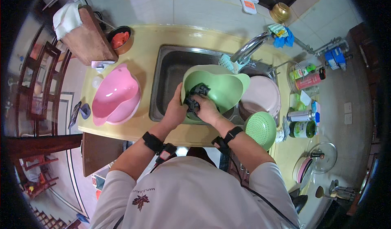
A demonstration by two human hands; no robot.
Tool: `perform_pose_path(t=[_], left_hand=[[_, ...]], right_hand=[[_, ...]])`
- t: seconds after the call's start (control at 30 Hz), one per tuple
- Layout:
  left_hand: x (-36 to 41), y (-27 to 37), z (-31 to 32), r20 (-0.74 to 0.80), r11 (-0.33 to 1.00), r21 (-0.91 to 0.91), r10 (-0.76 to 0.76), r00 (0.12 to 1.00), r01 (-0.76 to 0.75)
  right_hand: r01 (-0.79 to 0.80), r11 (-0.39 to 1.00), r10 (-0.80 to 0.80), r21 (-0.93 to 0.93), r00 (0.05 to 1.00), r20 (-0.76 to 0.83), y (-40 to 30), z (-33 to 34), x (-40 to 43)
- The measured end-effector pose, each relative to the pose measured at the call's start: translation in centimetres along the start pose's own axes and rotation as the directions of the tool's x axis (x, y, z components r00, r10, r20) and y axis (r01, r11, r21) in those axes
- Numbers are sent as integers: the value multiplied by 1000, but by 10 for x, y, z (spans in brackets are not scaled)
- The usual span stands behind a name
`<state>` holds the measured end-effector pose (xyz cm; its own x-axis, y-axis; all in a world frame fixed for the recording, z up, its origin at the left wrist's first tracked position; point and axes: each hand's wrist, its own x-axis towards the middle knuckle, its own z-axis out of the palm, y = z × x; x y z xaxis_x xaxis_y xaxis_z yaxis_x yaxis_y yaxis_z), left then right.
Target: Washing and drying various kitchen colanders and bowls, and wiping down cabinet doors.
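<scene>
A green plastic basin (226,91) is tilted over the steel double sink (166,73). My left hand (177,106) grips its left rim. Inside, at the left, lies a dark, wet-looking crumpled mass (198,90), perhaps soaked black fungus or cloth. My right hand (206,108) reaches into the basin with its fingers closed on part of that mass. The chrome faucet (250,47) arches above the basin's back edge. A green perforated colander (260,129) leans at the sink's right front corner, near my right forearm.
A pink basin (114,97) stands on the counter at left, below a wooden block (88,36) and a bowl with red contents (122,39). A pale round lid or basin (262,94) fills the right sink. Bottles and a green-lidded jar (302,129) line the right side.
</scene>
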<state>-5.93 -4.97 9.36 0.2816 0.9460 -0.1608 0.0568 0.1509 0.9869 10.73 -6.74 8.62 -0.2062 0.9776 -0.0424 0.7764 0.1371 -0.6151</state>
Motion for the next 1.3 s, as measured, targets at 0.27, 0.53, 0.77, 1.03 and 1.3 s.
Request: perform_pose_path(t=[0.27,0.53,0.77,1.03,1.3], left_hand=[[9,17,-16,80,972,79,-229,970,223],[5,25,-15,289,872,-9,-466,836,490],[-5,18,-41,14,968,30,-248,969,248],[-33,46,-40,100,956,-84,-272,957,280],[-56,22,-53,19,966,-113,-232,973,233]], right_hand=[[265,659,-130,-704,962,240,29,-36,-7],[385,432,-397,-816,893,211,14,-94,38],[125,947,-110,-297,992,66,43,-80,-22],[108,923,-264,-369,876,-403,-36,-129,3],[-351,909,400,223,886,-236,19,-95,-37]])
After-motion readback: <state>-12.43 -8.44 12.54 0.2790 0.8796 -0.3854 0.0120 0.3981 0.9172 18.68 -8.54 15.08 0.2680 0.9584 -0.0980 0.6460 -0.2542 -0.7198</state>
